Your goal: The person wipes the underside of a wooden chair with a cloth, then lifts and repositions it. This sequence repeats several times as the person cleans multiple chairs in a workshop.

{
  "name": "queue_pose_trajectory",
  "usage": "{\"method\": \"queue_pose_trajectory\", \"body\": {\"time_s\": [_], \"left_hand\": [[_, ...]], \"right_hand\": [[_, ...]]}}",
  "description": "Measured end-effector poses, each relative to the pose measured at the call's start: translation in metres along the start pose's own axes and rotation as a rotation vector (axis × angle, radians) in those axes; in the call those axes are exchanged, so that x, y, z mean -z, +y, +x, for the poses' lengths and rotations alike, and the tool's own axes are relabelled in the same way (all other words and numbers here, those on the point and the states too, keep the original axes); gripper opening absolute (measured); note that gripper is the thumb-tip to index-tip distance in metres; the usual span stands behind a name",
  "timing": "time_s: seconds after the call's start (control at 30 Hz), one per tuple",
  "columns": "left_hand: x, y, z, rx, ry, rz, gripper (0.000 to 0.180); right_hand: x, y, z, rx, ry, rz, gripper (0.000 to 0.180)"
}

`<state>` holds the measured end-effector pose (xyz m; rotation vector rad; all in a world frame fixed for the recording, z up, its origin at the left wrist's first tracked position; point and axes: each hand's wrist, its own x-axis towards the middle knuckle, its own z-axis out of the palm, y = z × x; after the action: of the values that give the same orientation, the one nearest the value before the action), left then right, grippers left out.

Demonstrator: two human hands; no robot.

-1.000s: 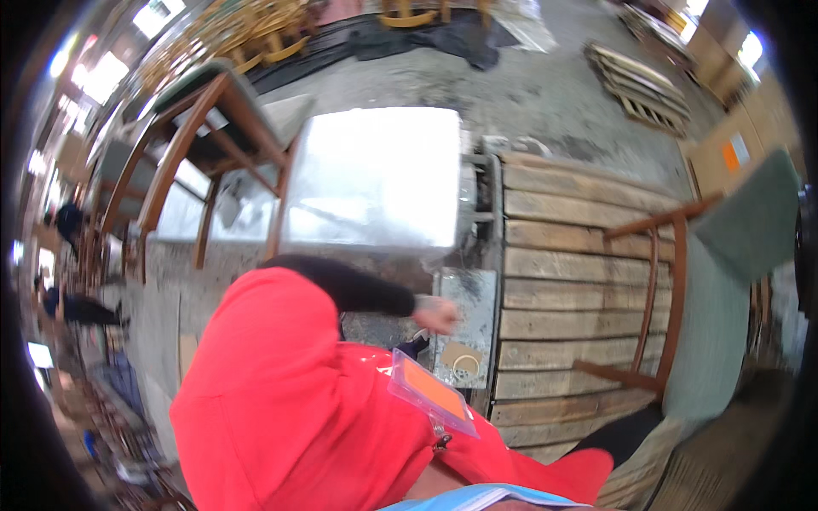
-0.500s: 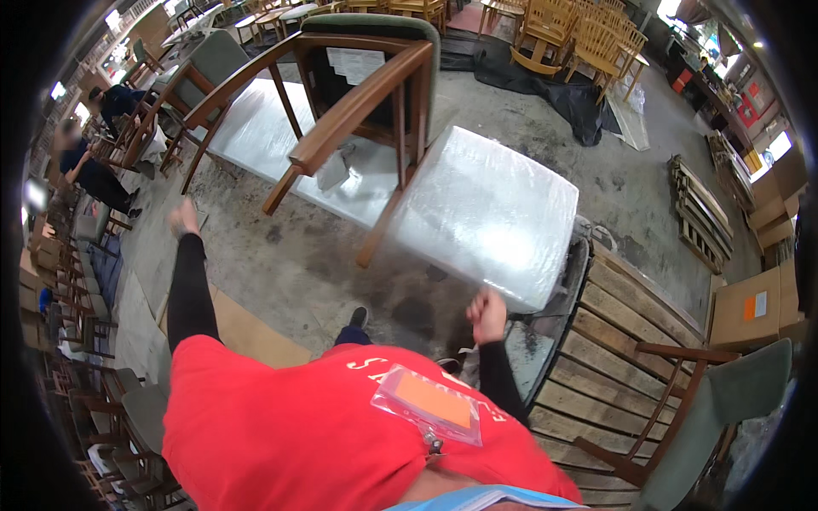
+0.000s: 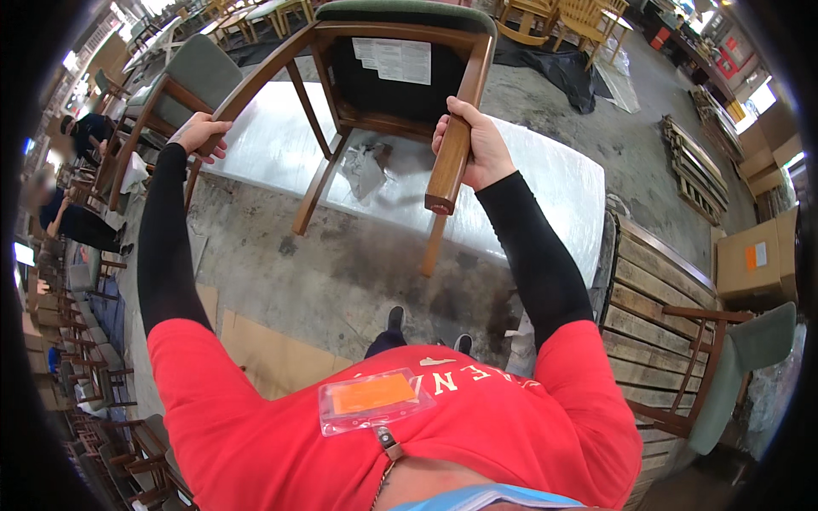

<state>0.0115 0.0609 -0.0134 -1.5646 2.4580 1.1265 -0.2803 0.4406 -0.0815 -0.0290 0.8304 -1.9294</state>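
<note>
Gripping a wooden chair (image 3: 375,77) flipped upside down on the plastic-wrapped table (image 3: 528,196), legs pointing back at us. White paper label (image 3: 394,60) on its dark underside. Our right hand (image 3: 473,145) fingers curl tight round one leg; left hand (image 3: 203,134) fingers wrap another. Cardboard box (image 3: 754,255) with orange sticker at right; chair's back is cut off.

The brown wooden chair with a green padded seat (image 3: 383,64) is tipped over, its dark underside facing the person, one leg clasped in the right hand (image 3: 477,145), another under the left hand (image 3: 202,134).
</note>
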Motion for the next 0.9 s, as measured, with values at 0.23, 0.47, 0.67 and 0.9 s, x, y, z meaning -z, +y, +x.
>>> {"method": "queue_pose_trajectory", "body": {"time_s": [0.23,0.47,0.67,0.9], "left_hand": [[-0.063,0.023,-0.078,-0.208,0.02,-0.246,0.028],[-0.15,0.076,-0.164,-0.238,-0.041,-0.294,0.03],[-0.235,0.136,-0.214,-0.238,-0.115,-0.305,0.035],[-0.305,0.205,-0.255,-0.279,-0.181,-0.272,0.048]], "right_hand": [[0.06,-0.058,-0.04,-0.095,-0.034,-0.057,0.022],[0.14,-0.123,-0.144,-0.065,0.014,-0.094,0.034],[0.211,-0.172,-0.229,-0.002,0.055,-0.098,0.041],[0.289,-0.214,-0.31,0.055,0.07,-0.012,0.047]]}}
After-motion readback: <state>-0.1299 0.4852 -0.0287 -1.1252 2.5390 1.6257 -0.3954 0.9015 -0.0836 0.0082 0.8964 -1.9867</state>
